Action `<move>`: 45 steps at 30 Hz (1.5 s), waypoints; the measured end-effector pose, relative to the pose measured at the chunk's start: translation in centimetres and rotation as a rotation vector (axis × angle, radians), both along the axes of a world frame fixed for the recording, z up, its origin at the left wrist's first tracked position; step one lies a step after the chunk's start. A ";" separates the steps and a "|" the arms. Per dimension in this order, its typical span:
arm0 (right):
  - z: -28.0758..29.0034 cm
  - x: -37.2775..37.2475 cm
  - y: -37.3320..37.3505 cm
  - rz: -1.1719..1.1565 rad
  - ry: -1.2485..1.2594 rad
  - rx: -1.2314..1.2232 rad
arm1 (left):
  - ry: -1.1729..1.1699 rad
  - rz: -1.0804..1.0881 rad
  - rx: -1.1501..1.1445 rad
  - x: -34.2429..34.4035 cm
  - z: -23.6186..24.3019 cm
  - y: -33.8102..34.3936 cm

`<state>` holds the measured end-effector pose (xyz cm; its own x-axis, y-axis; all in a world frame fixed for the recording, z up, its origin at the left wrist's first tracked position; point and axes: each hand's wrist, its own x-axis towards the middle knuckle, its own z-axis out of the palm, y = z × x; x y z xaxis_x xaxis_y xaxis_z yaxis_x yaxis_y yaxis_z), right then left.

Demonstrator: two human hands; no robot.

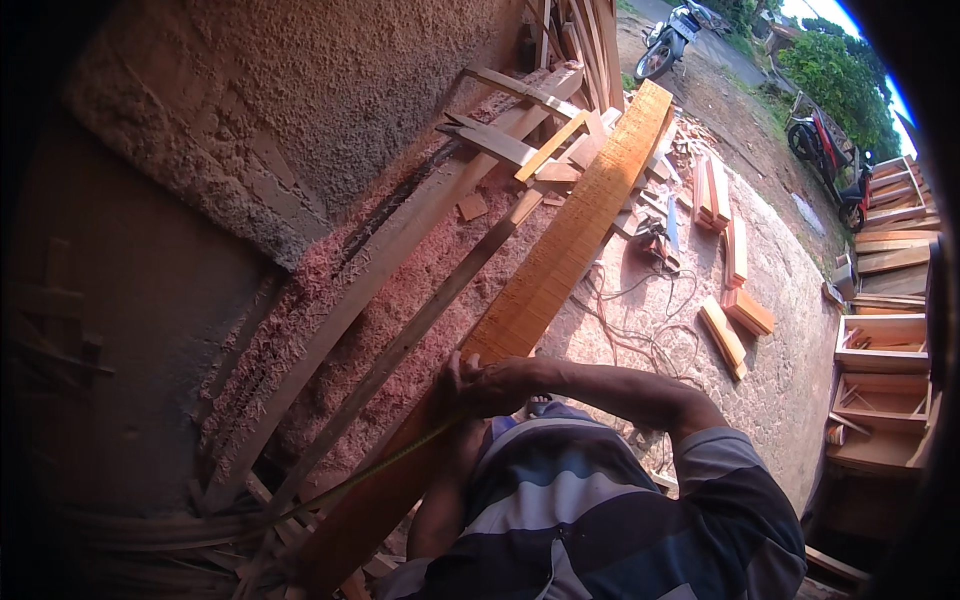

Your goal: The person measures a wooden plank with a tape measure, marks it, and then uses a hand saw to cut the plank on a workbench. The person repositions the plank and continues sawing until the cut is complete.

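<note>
A long orange wooden plank [570, 230] runs diagonally from the lower left up toward the top centre. My right hand [485, 385] lies at the plank's near-middle edge with fingers curled; what is inside them is unclear. A yellow measuring tape [405, 455] stretches from beneath that hand down-left along the plank. My left forearm [440, 490] rises from below toward the same spot, its hand mostly hidden behind my right one. Beside the plank, a narrow weathered batten [420, 315] and a wider pale beam [370, 240] lie over pinkish shavings.
Offcuts [550, 150] lie across the beams' far ends. Beyond the plank are a power tool [655, 240], tangled cords [640, 345] and stacked short boards [735, 325]. A rough wall [250, 100] borders the left, wooden cabinet frames [880, 390] the right. Two motorbikes [660, 55] [805, 140] stand outside.
</note>
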<state>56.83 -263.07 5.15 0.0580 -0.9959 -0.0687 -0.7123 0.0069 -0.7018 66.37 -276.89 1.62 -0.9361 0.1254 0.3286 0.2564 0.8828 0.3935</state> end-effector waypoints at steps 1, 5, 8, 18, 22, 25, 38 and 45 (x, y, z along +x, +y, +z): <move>0.5 0.3 0.1 -0.070 -0.088 0.115 | 0.002 -0.007 0.007 -0.1 0.0 -0.2; 3.1 1.3 0.5 -0.170 -0.121 0.024 | 0.010 -0.029 0.021 0.0 0.4 -0.7; 4.8 1.7 0.5 -0.222 -0.116 0.166 | -0.008 -0.033 0.037 0.4 1.3 -1.2; -0.7 1.5 -0.4 -0.131 -0.113 0.072 | -0.046 -0.053 0.025 0.0 1.5 -0.9; -2.8 1.6 -1.1 -0.168 -0.103 0.080 | -0.039 -0.041 0.012 0.0 1.3 -0.2; -0.9 1.7 -0.9 -0.274 -0.144 0.117 | -0.038 -0.020 0.009 0.0 1.5 -0.1; 4.9 4.6 9.8 -1.312 -1.297 -0.006 | -0.161 0.084 0.130 -2.0 -0.2 -1.0; -1.7 5.6 9.7 -1.589 -1.109 0.023 | -0.196 0.060 0.095 -2.6 -1.2 -1.8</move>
<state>62.46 -253.33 3.49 -0.7365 -0.1741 -0.6536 0.6445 0.1127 -0.7563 63.80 -278.68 0.40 -0.9881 0.0446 0.1475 0.1150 0.8507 0.5129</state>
